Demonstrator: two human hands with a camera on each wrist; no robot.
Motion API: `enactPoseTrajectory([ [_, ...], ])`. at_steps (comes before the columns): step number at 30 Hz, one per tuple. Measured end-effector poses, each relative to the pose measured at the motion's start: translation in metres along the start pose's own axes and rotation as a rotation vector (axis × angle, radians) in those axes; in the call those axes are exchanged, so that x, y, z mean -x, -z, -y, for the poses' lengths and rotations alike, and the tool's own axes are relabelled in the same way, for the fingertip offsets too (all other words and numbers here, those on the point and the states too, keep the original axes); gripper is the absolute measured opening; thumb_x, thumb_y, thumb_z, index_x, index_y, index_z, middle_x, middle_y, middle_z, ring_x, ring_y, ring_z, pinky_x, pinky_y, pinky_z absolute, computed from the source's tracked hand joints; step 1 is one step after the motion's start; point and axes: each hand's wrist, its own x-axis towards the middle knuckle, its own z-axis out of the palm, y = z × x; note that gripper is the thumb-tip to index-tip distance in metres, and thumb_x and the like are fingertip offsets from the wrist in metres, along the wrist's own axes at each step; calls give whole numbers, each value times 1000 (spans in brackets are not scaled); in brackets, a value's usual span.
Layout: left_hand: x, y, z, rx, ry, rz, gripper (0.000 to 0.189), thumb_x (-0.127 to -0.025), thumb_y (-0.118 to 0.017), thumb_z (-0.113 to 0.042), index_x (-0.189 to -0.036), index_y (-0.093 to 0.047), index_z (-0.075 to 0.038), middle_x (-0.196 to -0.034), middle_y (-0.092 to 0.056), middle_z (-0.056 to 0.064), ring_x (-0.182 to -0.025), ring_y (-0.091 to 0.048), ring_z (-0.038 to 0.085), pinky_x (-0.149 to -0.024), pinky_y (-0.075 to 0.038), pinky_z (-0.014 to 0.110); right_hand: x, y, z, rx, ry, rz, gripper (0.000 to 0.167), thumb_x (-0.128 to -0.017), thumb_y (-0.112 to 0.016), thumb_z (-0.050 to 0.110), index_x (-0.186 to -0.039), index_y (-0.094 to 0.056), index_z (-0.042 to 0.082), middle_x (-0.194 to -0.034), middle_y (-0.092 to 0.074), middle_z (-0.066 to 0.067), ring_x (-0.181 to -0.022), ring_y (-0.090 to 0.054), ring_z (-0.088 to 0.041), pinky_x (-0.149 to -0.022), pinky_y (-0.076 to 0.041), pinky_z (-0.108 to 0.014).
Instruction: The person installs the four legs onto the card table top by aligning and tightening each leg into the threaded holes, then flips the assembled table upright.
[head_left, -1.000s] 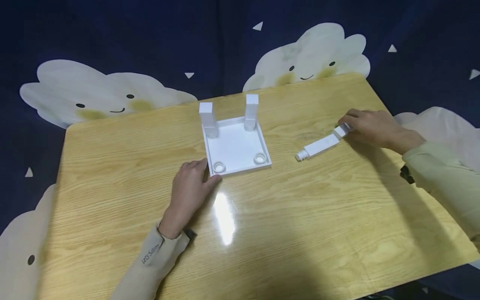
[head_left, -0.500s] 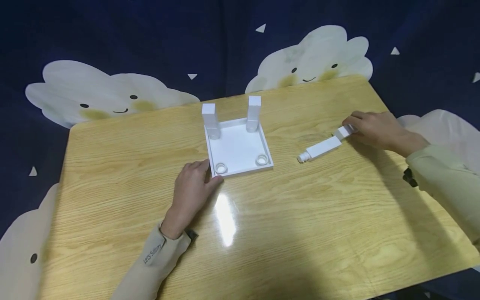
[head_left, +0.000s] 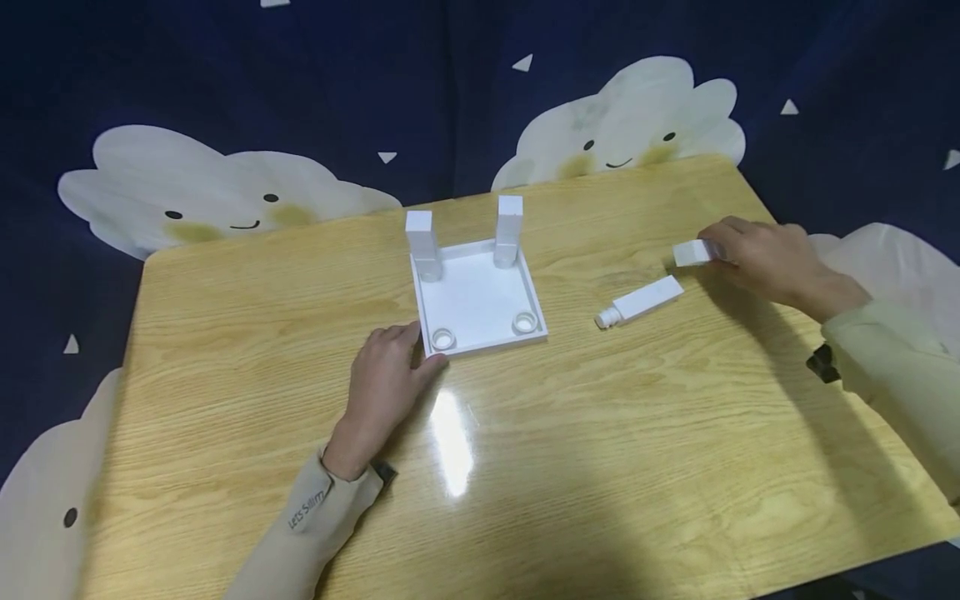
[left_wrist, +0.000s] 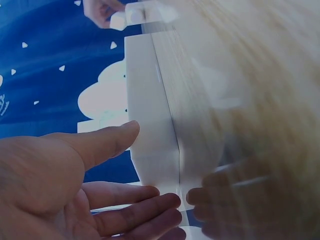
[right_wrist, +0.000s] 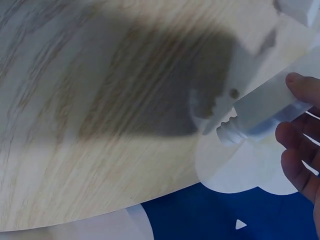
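Observation:
A white square panel (head_left: 480, 302) with a raised rim lies on the wooden table. At its two far corners stand white square legs (head_left: 508, 225); ring-shaped sockets (head_left: 443, 338) mark the near ones. My left hand (head_left: 382, 379) holds the near-left corner, thumb on the front edge, fingers along the left side; the left wrist view shows the thumb against the panel's side wall (left_wrist: 152, 110). Over the table's right part, my right hand (head_left: 772, 260) grips another white leg (head_left: 692, 252) by its body. In the right wrist view that leg's threaded end (right_wrist: 231, 132) points out from the fingers.
One more loose white leg (head_left: 647, 298) lies on the table between the panel and my right hand, its threaded end toward the panel. A dark blue curtain (head_left: 322, 67) with clouds hangs behind the table (head_left: 540, 467).
My right hand has lifted its leg and drawn it slightly right, apart from the leg still lying on the table. The left hand stays at the panel's corner.

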Motion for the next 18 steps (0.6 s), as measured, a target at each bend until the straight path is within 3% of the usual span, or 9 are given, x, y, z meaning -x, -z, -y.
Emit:
enactPoseTrajectory([
  [8,0,1,0,-6,-1,-7,61,-93,-90,-26,-138,-69,9,-122,-74,30,-110,-68,48,-96,-56,59,-8,16,16,-22,-123,-68,45,-89,-90,14,-126,-68,1,-101,-73,-21,-68,-65,-33,-45,-46,-54],
  [15,0,1,0,-2,8,0,62,-93,-90,-26,-139,-68,9,-123,-74,29,-110,-68,47,-96,-56,59,-16,29,40,-145,-202,-116,44,-91,-88,15,-128,-70,0,-101,-76,-18,-76,-72,-34,-55,-44,-44],
  [18,0,1,0,-2,10,3,62,-93,-89,-26,-140,-68,9,-124,-74,29,-111,-68,48,-97,-56,59,-21,34,52,-210,-233,-158,43,-88,-91,12,-125,-72,1,-99,-77,-17,-71,-70,-19,-60,-45,-31],
])
